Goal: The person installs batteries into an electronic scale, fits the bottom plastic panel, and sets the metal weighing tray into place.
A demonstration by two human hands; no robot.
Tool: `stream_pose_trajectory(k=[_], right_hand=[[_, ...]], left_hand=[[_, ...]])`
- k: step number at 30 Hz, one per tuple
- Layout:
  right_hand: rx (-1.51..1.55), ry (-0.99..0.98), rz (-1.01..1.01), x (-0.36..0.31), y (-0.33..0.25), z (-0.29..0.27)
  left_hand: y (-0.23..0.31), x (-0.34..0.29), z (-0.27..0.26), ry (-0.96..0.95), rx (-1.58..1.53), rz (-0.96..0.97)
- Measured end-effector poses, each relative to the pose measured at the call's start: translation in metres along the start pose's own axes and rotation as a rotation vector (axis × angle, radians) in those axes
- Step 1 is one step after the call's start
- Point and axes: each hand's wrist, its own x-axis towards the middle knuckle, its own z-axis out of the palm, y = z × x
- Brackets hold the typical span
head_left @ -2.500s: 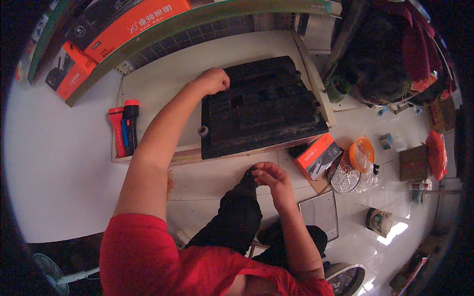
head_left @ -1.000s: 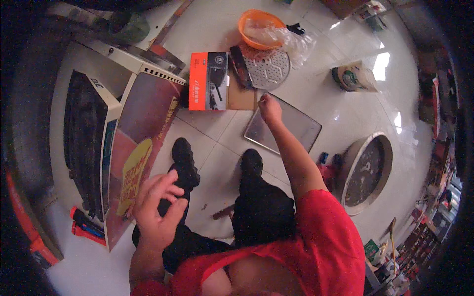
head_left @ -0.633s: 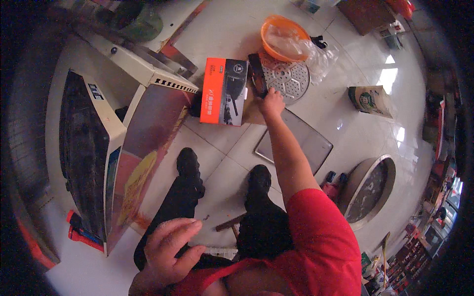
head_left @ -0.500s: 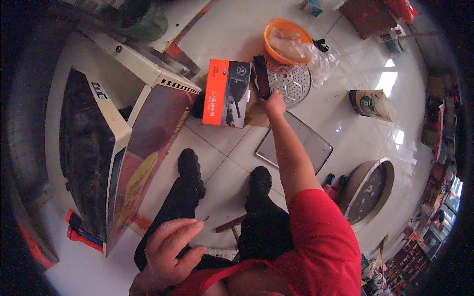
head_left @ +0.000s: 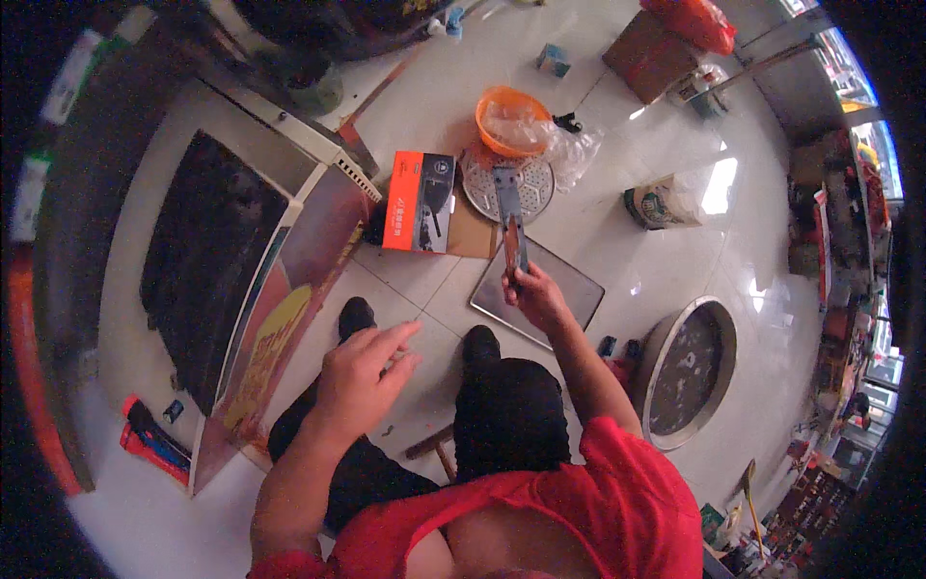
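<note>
My right hand (head_left: 538, 294) grips the near end of a long, narrow, dark metal piece (head_left: 511, 217), which has small holes at its far end and brownish patches along it. The piece is raised over the round perforated metal plate (head_left: 540, 183) and the edge of a flat rectangular metal tray (head_left: 569, 280). My left hand (head_left: 367, 376) hovers above my knees with fingers apart and nothing in it. An orange and black cardboard box (head_left: 419, 203) with a pan picture stands left of the metal piece.
An orange basin (head_left: 511, 122) holding clear plastic bags lies beyond the plate. Rightward are a paper sack (head_left: 664, 203) and a large round metal tub (head_left: 725, 333) with dark contents. A big panelled cabinet (head_left: 280, 338) stands at left. A wooden handle (head_left: 427, 445) lies near my feet.
My right hand has drawn back toward me, lifting the metal piece from beside the box. My left hand has moved forward and up. The view has shifted.
</note>
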Motion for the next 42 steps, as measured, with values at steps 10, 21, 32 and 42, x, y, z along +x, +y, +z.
stream_pose_trajectory(k=[10,21,32,42], right_hand=[[-0.109,-0.416,-0.028,-0.126,-0.056,0.135],[-0.436,-0.651,0.126,-0.205,-0.024,0.204],[-0.058,-0.617,0.521,-0.229,0.005,0.269],[-0.153,-0.628,0.226,-0.111,0.034,0.344]], left_hand=[[0.016,-0.027,0.035,0.248,-0.309,0.118],[0.053,-0.135,-0.044,0.917,-0.087,0.418],[0.001,-0.26,-0.09,0.398,-0.046,0.437],[-0.112,-0.224,-0.175,0.977,-1.147,-0.247]])
